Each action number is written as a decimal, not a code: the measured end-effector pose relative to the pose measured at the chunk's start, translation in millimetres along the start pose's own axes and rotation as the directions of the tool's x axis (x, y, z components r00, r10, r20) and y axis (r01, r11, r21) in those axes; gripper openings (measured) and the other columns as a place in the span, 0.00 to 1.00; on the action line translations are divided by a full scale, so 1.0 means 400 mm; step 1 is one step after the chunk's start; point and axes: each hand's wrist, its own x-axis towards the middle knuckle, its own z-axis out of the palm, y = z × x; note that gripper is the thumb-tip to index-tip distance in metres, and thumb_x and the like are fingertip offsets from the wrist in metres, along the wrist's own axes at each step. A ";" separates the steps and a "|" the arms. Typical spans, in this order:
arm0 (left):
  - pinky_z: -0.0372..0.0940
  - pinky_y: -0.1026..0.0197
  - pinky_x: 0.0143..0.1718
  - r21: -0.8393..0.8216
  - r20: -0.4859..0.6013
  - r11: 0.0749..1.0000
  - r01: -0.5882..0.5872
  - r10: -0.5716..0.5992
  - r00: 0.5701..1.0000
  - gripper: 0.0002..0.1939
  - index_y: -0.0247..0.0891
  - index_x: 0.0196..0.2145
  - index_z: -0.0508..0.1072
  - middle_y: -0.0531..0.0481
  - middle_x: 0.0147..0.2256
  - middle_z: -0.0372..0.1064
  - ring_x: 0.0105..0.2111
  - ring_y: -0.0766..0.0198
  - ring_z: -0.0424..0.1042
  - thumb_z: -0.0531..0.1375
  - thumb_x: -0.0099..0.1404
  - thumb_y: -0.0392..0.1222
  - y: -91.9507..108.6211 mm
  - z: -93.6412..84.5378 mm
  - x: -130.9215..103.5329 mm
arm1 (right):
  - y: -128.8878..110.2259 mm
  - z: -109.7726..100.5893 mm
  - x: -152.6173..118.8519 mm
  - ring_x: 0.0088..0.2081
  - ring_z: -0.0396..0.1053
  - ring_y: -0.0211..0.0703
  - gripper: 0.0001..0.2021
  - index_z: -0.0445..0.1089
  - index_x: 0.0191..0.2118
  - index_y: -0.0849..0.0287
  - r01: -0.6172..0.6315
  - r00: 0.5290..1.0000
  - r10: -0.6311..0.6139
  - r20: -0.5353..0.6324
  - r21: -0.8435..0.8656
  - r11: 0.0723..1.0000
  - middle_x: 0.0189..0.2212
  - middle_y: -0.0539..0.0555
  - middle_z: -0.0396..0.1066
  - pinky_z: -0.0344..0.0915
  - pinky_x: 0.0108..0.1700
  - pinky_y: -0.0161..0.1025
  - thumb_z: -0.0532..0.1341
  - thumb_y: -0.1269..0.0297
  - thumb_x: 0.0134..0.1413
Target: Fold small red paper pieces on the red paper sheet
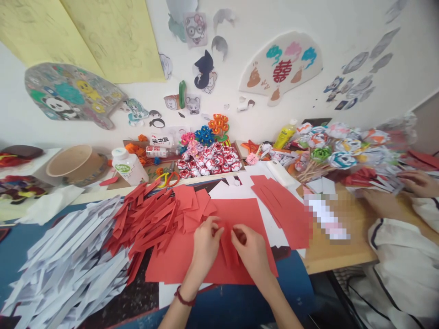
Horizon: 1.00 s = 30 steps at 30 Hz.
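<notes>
Over a large red paper sheet (171, 265), my left hand (207, 240) and my right hand (250, 249) face each other with thumbs and fingers pinched. Between them is a narrow red paper strip (227, 249) with a lengthwise fold, and both hands grip its upper part. The fingers cover part of it. Left of my left hand lie flat red paper pieces (194, 205) and a heap of folded red strips (147, 224). A larger heap of folded white strips (75, 260) spreads at the far left.
Red sheets (281, 210) lie on white paper to the right. Behind stand a white bottle (128, 167), scissors (168, 178) and red-white paper flowers (212, 160). A co-worker's hand (420, 183) is at the far right, near wrapped paper flowers (343, 141).
</notes>
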 end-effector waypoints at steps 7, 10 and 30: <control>0.56 0.64 0.27 0.156 0.019 0.988 0.009 -0.012 1.000 0.10 0.36 0.41 0.70 0.54 0.24 0.70 0.25 0.64 0.70 0.58 0.60 0.33 0.009 0.015 0.019 | 0.005 0.017 0.040 0.26 0.71 0.45 0.07 0.68 0.27 0.56 0.040 0.999 -0.042 -0.009 -0.139 0.989 0.24 0.53 0.73 0.60 0.27 0.37 0.57 0.67 0.56; 0.51 0.64 0.24 0.227 -0.005 0.970 0.091 -0.093 0.996 0.04 0.36 0.35 0.70 0.53 0.23 0.70 0.23 0.64 0.69 0.58 0.62 0.37 0.016 0.020 0.011 | 0.008 0.031 0.030 0.23 0.67 0.42 0.10 0.63 0.24 0.56 0.021 0.999 -0.026 -0.037 -0.146 0.989 0.22 0.51 0.70 0.57 0.26 0.35 0.57 0.66 0.55; 0.63 0.59 0.36 0.571 -0.098 0.783 -0.247 0.363 0.927 0.10 0.37 0.39 0.73 0.46 0.33 0.72 0.33 0.59 0.69 0.52 0.67 0.32 -0.013 0.043 -0.056 | 0.052 0.059 -0.009 0.35 0.70 0.46 0.14 0.72 0.45 0.59 0.268 0.957 -0.279 -0.074 -0.132 0.954 0.34 0.58 0.71 0.70 0.38 0.42 0.50 0.69 0.65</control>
